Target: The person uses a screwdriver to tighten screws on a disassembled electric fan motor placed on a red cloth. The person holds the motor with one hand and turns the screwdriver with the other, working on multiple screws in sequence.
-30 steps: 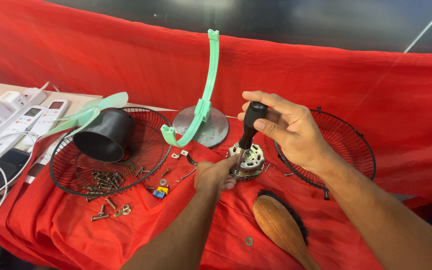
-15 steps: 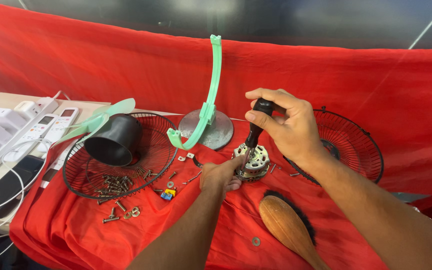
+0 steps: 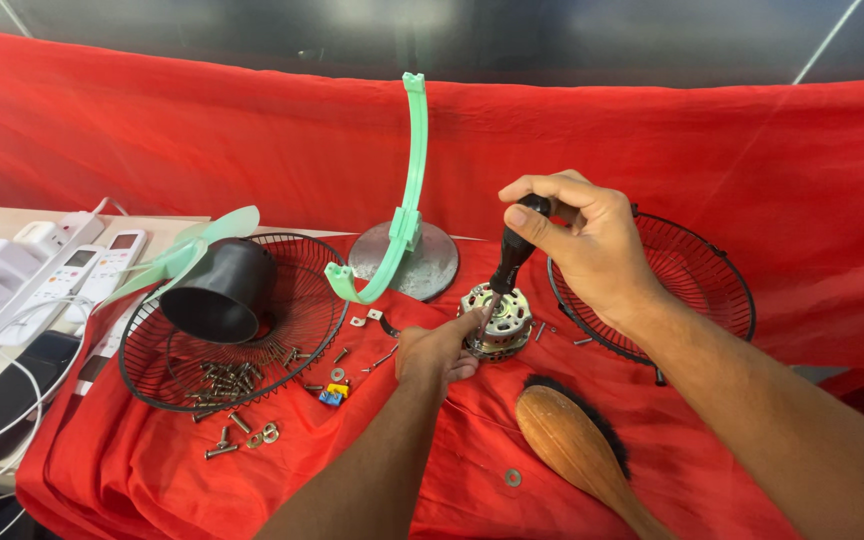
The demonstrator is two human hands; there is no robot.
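Observation:
A small metal fan motor (image 3: 499, 320) sits on the red cloth (image 3: 132, 470) at the centre. My left hand (image 3: 436, 350) grips its left side. My right hand (image 3: 586, 240) is closed around the black handle of a screwdriver (image 3: 515, 252), which stands upright with its tip down in the top of the motor. The screwdriver's shaft is hidden by the motor and my fingers.
A wire fan guard (image 3: 304, 330) on the left holds a black cone-shaped cover (image 3: 217, 290), green blades (image 3: 192, 252) and several screws (image 3: 227, 378). A green curved stand on a round metal base (image 3: 434, 265) stands behind. Another guard (image 3: 712, 290) lies right, a wooden brush (image 3: 572, 445) in front, remotes (image 3: 72, 275) far left.
The view has shifted slightly; my hands stay on the motor and the screwdriver, which stands a little more upright than before.

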